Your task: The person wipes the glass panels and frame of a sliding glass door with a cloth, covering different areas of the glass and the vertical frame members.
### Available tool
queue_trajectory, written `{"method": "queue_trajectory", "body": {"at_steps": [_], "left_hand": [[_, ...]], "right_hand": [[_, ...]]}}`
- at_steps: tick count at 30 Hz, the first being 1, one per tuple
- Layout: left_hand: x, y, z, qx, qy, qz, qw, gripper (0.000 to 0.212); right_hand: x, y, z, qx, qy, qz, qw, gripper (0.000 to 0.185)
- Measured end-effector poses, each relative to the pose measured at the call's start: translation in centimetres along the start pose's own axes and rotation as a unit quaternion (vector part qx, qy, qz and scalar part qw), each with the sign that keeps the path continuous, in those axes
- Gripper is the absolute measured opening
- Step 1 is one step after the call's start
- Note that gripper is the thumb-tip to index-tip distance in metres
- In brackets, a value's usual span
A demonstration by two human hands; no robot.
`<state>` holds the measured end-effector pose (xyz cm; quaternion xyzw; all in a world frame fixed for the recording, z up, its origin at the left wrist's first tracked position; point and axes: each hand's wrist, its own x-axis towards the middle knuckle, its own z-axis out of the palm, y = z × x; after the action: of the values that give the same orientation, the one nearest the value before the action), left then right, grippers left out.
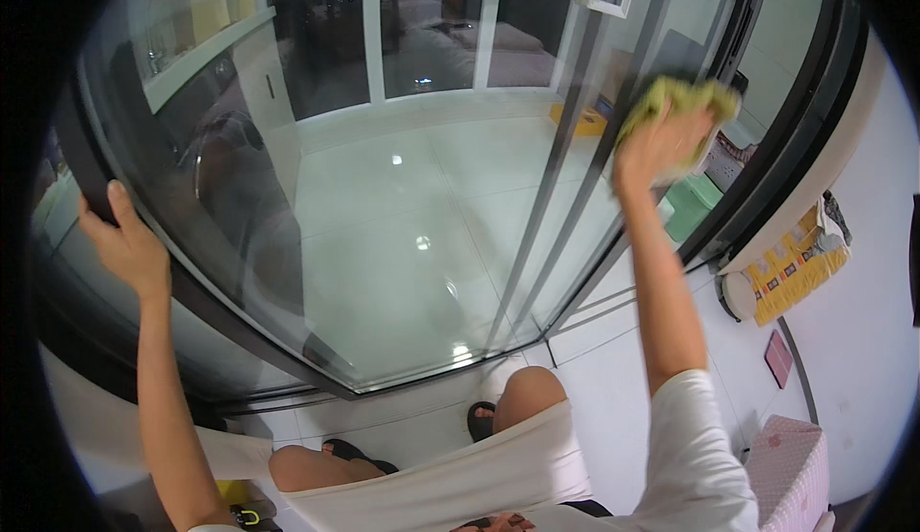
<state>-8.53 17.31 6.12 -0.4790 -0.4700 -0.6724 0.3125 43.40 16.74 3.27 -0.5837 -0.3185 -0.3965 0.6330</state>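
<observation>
A glass sliding door panel [402, 244] with a dark frame [262, 334] stands before me. My left hand [129, 241] grips the upright frame at the left, thumb on the near side and fingers around the edge. With its back towards me, my right hand [665, 140] presses a yellow-green cloth [679, 97] flat near the right side of the glass, beside the dark frame. The cloth is blurred, and my palm and part of its surface are hidden. Both arms are stretched out to either side.
Beyond the glass lie a tiled floor [374, 208] and a yellow box [586, 121]. A green container [693, 205] shows through the opening at right. On my side are a yellow package [801, 269], a pink flat object [778, 359] and a pink patterned cover [787, 467].
</observation>
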Motion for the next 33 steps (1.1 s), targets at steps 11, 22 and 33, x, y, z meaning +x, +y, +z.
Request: {"method": "queue_trajectory", "body": {"at_steps": [11, 22, 33], "left_hand": [[-0.3, 1.1, -0.6, -0.036, -0.014, 0.001, 0.999, 0.056], [-0.5, 1.1, 0.0, -0.045, 0.001, 0.016, 0.999, 0.054], [-0.8, 1.3, -0.1, -0.061, 0.002, 0.007, 0.998, 0.054]], "right_hand": [[-2.9, -9.1, -3.1, 0.067, -0.18, -0.364, 0.911, 0.072], [-11.3, -1.7, -6.6, 0.135, -0.636, -0.517, 0.557, 0.062], [18.2, -13.4, 1.1, -0.027, 0.028, -0.391, 0.92, 0.056]]}}
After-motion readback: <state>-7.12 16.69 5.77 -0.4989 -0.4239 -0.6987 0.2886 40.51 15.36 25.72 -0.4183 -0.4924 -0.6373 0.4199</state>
